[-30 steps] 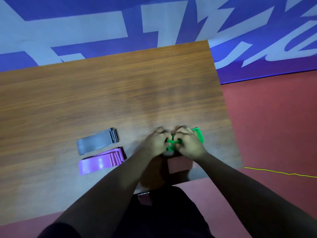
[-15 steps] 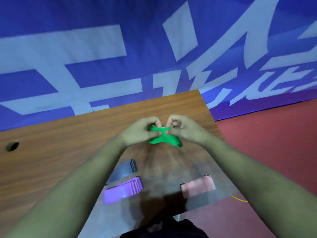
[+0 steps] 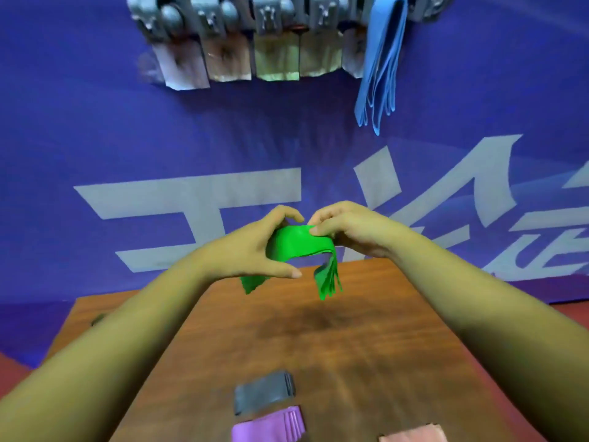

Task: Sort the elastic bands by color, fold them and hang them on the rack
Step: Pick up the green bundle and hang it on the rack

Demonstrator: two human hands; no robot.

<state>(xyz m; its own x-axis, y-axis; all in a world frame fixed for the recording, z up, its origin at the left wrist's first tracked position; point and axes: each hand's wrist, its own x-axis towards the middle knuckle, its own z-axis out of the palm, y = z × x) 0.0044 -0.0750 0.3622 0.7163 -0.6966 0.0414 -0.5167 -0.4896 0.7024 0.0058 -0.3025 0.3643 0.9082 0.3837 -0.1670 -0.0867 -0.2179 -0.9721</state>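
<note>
We hold the green bands [image 3: 296,244] in the air above the table's [image 3: 350,346] far edge, long axis left to right, both ends drooping. Our left hand [image 3: 251,250] curls round the left half and our right hand [image 3: 347,231] pinches the top fold. The rack [image 3: 255,14] lies up and ahead, well apart. Blue bands [image 3: 382,59] hang near its right end. The hooks to their left look bare, though blurred.
</note>
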